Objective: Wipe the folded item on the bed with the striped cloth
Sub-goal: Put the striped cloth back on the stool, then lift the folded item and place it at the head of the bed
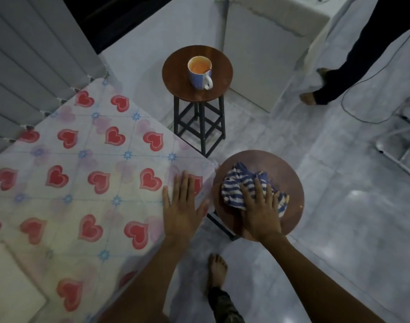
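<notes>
A crumpled blue-and-white striped cloth [236, 185] lies on a round brown stool [290, 183] beside the bed. My right hand [259, 210] rests flat on top of the cloth, fingers spread over it. My left hand [181, 206] lies flat and open on the corner of the bed [82, 173], which has a white sheet with red hearts. A pale folded item [10, 283] lies on the bed at the lower left, partly cut off by the frame edge.
A second round stool [176, 75] with black legs stands farther away and carries a blue mug [199, 73] with an orange inside. A white cabinet [264, 54] is behind it. Another person's legs [334, 75] and a cable [362, 94] are at the right. My bare foot [216, 269] is on the tiled floor.
</notes>
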A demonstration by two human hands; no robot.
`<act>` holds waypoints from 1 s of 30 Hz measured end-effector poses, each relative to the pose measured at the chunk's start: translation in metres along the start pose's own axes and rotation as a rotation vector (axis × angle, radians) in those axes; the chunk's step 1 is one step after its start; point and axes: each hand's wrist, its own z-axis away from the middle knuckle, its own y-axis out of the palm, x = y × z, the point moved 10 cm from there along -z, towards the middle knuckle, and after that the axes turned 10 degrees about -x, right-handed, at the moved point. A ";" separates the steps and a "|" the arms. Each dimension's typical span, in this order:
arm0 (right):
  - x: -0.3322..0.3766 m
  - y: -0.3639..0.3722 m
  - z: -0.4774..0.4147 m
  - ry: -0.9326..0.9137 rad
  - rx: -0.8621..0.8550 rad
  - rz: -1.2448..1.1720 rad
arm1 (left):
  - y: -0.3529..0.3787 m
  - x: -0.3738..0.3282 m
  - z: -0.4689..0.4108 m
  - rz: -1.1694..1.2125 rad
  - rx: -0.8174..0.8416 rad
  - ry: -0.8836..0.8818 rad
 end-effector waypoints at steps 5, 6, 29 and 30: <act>0.006 -0.013 -0.002 -0.027 -0.004 0.023 | -0.001 -0.001 -0.002 0.027 0.017 -0.016; 0.009 -0.021 -0.001 -0.027 -0.021 0.029 | -0.003 -0.001 -0.003 0.034 0.029 -0.016; 0.588 -0.089 0.179 -1.200 -0.219 0.050 | -0.126 0.356 0.311 0.533 -0.321 -1.451; 0.607 -0.082 0.189 -1.233 -0.207 0.076 | -0.123 0.366 0.326 0.569 -0.320 -1.484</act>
